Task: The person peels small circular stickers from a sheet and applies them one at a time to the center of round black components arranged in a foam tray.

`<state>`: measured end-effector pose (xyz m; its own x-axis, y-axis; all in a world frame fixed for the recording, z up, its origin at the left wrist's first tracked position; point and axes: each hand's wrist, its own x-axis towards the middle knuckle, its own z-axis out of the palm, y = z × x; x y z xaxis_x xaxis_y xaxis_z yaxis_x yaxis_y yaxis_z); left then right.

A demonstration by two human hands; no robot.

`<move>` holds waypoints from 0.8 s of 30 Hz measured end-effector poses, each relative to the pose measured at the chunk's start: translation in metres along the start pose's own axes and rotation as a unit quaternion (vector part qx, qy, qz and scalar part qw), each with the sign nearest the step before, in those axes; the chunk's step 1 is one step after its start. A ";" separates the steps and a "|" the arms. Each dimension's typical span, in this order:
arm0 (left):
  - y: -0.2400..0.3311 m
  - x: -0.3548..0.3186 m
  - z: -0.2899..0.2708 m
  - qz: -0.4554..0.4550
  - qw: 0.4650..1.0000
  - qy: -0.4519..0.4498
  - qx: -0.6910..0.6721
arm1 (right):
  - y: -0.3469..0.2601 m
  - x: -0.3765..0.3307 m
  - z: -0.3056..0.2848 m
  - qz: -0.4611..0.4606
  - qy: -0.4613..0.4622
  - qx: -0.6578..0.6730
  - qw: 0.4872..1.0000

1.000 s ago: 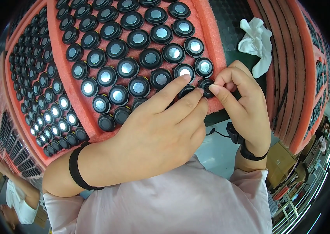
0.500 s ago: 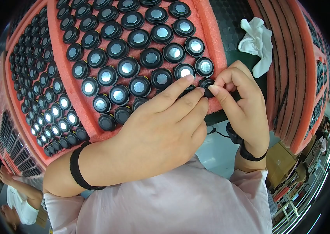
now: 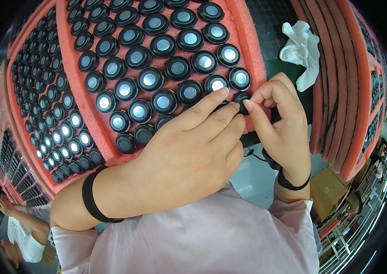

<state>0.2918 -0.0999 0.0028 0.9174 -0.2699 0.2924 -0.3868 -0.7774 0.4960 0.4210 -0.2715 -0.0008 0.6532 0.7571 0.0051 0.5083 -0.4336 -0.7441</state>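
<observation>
- Both hands meet at the near right corner of the red foam tray (image 3: 248, 41), where the left hand (image 3: 189, 155) and the right hand (image 3: 280, 123) pinch one small black round part (image 3: 242, 97) between them.
- Left hand: fingers extended and close together, index and middle fingertips (image 3: 223, 91) pressing on the part from the left — a narrow pinch, not a fist.
- Right hand: thumb and forefinger curled in tight on the part's right edge, the other fingers folded behind; it grips the same part.
- Most of the held part is hidden by the fingertips, so only a bit of its dark rim shows, just beside the last seated disc (image 3: 239, 78) in that row.
- Judging by its neighbours — rows of black discs with shiny metal centres (image 3: 150, 79) sitting in foam pockets — the part is likely light, stiff and small enough to slip from a loose grip.
- Its rim looks like the safe place to hold; the polished centre would probably smudge or scratch, so fingertips are better kept off it.
- Soft foam gives under pressure, so seating should need only a gentle, even push.
- A crumpled white cloth (image 3: 301, 50) lies on the dark mat (image 3: 273, 27) to the right, with more red foam trays (image 3: 335, 91) stacked edge-on beyond it.
- Black bands circle both wrists (image 3: 90, 194).
</observation>
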 end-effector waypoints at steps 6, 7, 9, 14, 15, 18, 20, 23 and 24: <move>-0.001 0.001 -0.001 0.001 1.000 -0.007 -0.003 | -0.002 -0.005 0.008 0.026 0.032 0.043 0.998; -0.001 0.001 -0.002 0.001 1.000 -0.008 -0.004 | -0.002 -0.005 0.009 0.047 0.033 0.067 0.996; -0.001 0.001 -0.002 0.001 1.000 -0.010 -0.006 | 0.005 -0.006 0.012 0.043 0.044 0.081 0.995; -0.001 0.002 -0.002 0.000 1.000 -0.010 -0.007 | 0.009 -0.008 0.020 0.036 0.070 0.102 0.992; -0.001 0.002 -0.002 0.000 1.000 -0.010 -0.006 | 0.008 -0.008 0.022 0.036 0.074 0.099 0.992; -0.002 0.002 -0.002 0.001 1.000 -0.011 -0.005 | 0.008 -0.006 0.021 0.018 0.061 0.080 0.995; -0.002 0.003 -0.003 -0.002 1.000 -0.016 -0.010 | 0.008 -0.006 0.021 0.007 0.057 0.070 0.996; -0.002 0.005 -0.003 0.001 1.000 -0.017 -0.008 | 0.012 -0.009 0.024 0.015 0.073 0.093 0.993; -0.002 0.005 -0.004 0.003 1.000 -0.015 -0.004 | 0.011 -0.009 0.023 0.015 0.074 0.093 0.993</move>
<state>0.2972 -0.0977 0.0061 0.9177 -0.2918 0.2698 -0.3926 -0.7709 0.5016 0.4079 -0.2720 -0.0248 0.7488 0.6593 0.0684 0.3834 -0.3467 -0.8561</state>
